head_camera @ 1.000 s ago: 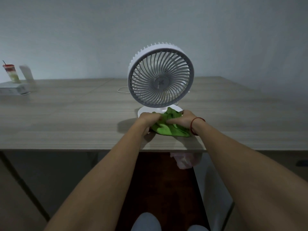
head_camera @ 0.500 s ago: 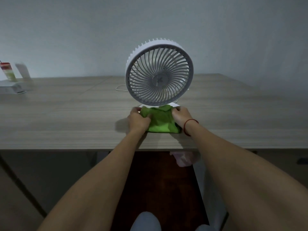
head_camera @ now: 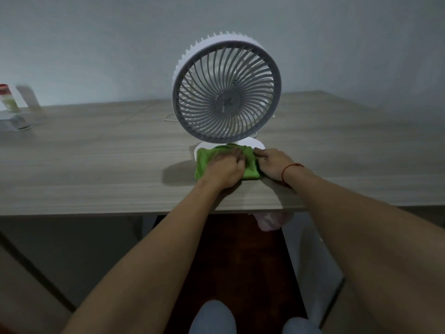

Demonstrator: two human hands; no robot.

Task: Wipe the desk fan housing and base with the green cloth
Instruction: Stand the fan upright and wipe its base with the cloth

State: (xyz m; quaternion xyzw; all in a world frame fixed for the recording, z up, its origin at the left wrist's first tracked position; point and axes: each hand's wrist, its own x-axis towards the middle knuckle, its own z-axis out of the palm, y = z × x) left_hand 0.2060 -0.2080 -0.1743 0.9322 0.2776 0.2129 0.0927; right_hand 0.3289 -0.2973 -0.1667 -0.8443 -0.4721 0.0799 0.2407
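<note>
A white desk fan (head_camera: 226, 89) with a grey round grille stands upright on the wooden desk (head_camera: 96, 160). Its white base (head_camera: 255, 143) shows just behind the green cloth (head_camera: 204, 160), which lies spread over the base's front and the desk. My left hand (head_camera: 225, 167) presses down on the middle of the cloth, fingers curled. My right hand (head_camera: 272, 162), with a red string at the wrist, pinches the cloth's right edge beside the base. Most of the base is hidden under the cloth and my hands.
A thin white cable (head_camera: 168, 116) runs behind the fan. At the far left stand a small jar (head_camera: 7, 96) and a white box (head_camera: 13, 121). The desk's front edge (head_camera: 120, 209) runs just below my wrists, with a pink bag (head_camera: 269, 220) under it.
The cloth went from bunched to spread flat. My left hand moved from its left edge onto its middle, and my right hand shifted to the right edge. The view moved closer.
</note>
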